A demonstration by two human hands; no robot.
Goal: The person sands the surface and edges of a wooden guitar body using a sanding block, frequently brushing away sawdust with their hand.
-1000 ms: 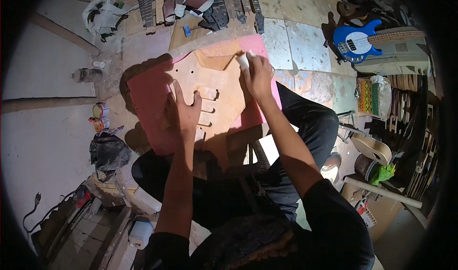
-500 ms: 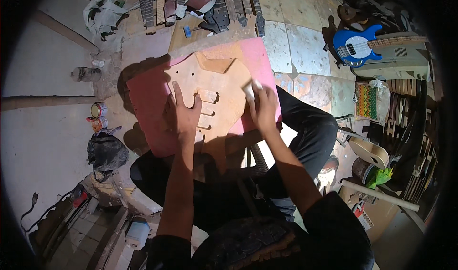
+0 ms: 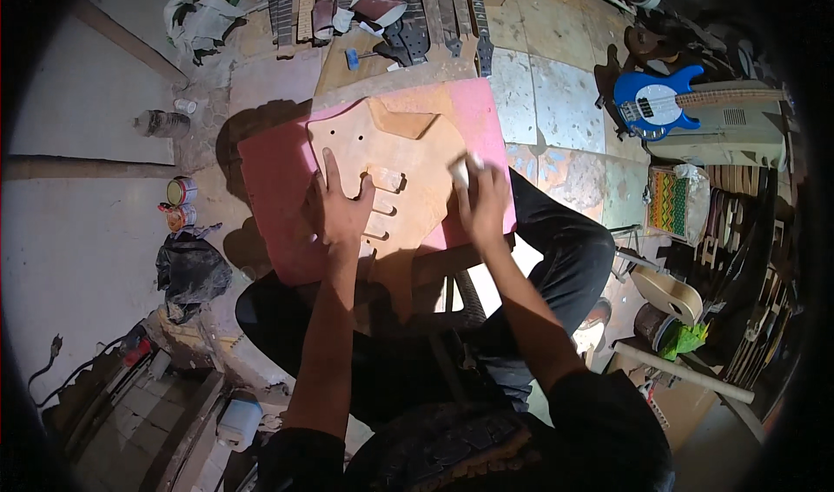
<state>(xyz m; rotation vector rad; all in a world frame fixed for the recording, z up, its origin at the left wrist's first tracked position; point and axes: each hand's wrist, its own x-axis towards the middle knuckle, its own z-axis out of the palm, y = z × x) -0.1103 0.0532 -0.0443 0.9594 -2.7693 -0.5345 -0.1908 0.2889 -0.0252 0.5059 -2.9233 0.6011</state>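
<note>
An unfinished wooden guitar body (image 3: pixel 419 166) with routed slots and two small holes lies flat on a pink board (image 3: pixel 473 114) over my lap. My left hand (image 3: pixel 341 211) rests on its left part, fingers spread, thumb beside the slots. My right hand (image 3: pixel 485 204) is closed round a small pale piece of folded sandpaper (image 3: pixel 462 175), held against the body's right edge. The fingers partly cover the sandpaper.
Several guitar necks (image 3: pixel 282 10) and curled sandpaper sheets (image 3: pixel 380 7) lie at the far side. A blue bass guitar (image 3: pixel 630 88) is at the far right. Two small tins (image 3: pixel 180 191) and a black plastic bag (image 3: pixel 191 266) sit on the left.
My right hand has shifted slightly with the sandpaper along the body's right edge. My left hand stays in place on the wood. The whole view has shifted slightly.
</note>
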